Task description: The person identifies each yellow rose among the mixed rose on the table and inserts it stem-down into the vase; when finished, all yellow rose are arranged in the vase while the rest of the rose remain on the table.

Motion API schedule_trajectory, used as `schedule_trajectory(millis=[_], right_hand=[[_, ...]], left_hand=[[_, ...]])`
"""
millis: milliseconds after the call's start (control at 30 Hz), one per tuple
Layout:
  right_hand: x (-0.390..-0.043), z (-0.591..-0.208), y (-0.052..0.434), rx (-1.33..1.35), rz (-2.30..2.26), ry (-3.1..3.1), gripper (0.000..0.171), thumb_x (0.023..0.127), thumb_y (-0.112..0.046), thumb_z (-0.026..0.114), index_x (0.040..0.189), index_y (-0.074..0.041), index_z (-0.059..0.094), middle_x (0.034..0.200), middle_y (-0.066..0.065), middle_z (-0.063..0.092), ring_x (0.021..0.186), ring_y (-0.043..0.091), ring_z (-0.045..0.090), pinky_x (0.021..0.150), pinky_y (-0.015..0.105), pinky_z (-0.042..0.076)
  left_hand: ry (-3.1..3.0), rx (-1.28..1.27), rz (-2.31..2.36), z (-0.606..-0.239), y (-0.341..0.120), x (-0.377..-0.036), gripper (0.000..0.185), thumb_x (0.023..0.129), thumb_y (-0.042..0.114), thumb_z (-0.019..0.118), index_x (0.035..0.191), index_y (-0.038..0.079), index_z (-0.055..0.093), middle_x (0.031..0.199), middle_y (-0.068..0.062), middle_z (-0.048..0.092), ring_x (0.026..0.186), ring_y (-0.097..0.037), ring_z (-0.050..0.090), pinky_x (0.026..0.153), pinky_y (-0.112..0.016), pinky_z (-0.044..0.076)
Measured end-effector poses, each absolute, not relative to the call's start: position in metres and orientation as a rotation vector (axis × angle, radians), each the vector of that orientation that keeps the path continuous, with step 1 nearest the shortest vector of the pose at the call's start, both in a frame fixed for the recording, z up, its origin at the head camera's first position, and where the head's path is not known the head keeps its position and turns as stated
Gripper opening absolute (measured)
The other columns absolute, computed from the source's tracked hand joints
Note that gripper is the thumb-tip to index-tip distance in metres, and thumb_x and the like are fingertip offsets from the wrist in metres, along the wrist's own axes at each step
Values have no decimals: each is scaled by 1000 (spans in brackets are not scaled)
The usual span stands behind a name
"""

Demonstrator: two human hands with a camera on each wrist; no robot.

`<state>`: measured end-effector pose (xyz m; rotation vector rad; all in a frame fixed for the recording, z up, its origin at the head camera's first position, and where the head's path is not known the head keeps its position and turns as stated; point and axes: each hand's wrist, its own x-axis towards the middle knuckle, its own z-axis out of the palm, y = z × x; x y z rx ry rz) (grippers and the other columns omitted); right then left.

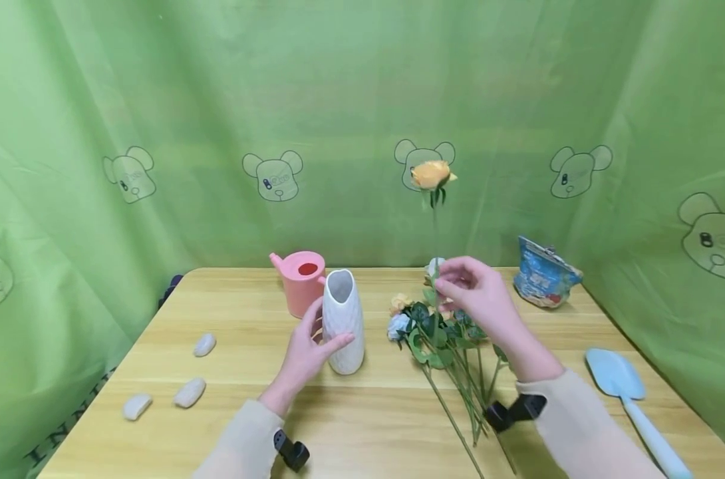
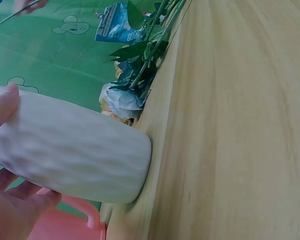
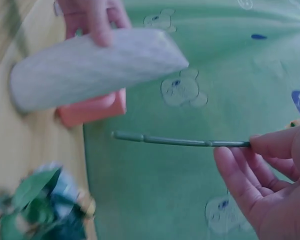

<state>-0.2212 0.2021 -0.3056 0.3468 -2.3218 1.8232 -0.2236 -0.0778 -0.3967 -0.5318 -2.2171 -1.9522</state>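
Observation:
A tall white vase (image 1: 344,332) with a textured surface stands upright on the table, its mouth facing up. My left hand (image 1: 305,351) holds it from the left, thumb across the front and fingers round the side. Up in the air to the right, my right hand (image 1: 482,293) pinches the green stem (image 3: 175,142) of an orange-yellow rose (image 1: 431,175) between thumb and fingertips. The stem's bare lower end sticks out below the fingers in the right wrist view, apart from the vase. Below that hand lies a bunch of flowers (image 1: 443,336) with white-blue and peach heads.
Behind the vase is a pink watering can (image 1: 302,286). A blue bag (image 1: 542,274) stands at the back right, with a light blue shovel (image 1: 616,376) along the right edge. Three pale stones (image 1: 189,392) lie on the left of the wooden table (image 1: 249,326). A green curtain hangs behind.

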Motion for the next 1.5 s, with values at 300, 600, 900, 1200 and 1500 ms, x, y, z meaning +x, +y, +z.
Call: schedule_trajectory(millis=[300, 600, 900, 1200, 1500], right_hand=[[-247, -256, 139, 477, 1926, -2133, 29, 85, -3, 64, 112, 1, 54, 97, 17, 59, 76, 23, 61, 69, 36, 55], [-272, -245, 92, 544, 1951, -2012, 23, 84, 4, 63, 105, 3, 55, 90, 14, 58, 71, 20, 59, 64, 36, 56], [-277, -285, 93, 536, 1711, -2203, 20, 83, -1, 66, 101, 2, 58, 89, 15, 60, 74, 24, 59, 68, 35, 54], [-278, -311, 93, 568, 1546, -2343, 16, 82, -6, 69, 97, -1, 66, 90, 9, 65, 85, 22, 59, 77, 36, 50], [-272, -330, 126, 512, 1513, -2390, 20, 84, -21, 70, 98, -6, 68, 91, 6, 67, 85, 19, 60, 71, 33, 51]], left_hand=[[-2196, -504, -1928, -424, -80, -239, 73, 75, 25, 78, 138, 26, 41, 132, 0, 49, 115, -24, 51, 95, -43, 42], [-2179, -521, -1897, -424, -78, -241, 71, 74, 24, 79, 135, 25, 43, 129, -1, 51, 112, -23, 52, 92, -41, 45], [-2229, -532, -1911, -398, -73, -224, 69, 77, 12, 76, 136, 11, 41, 130, -9, 50, 114, -29, 51, 94, -44, 43], [-2227, -539, -1896, -399, -74, -224, 68, 78, 13, 76, 136, 12, 41, 130, -10, 50, 115, -30, 50, 94, -45, 43], [-2227, -515, -1921, -401, -76, -225, 69, 79, 14, 75, 138, 12, 39, 133, -8, 48, 118, -29, 47, 97, -44, 40]])
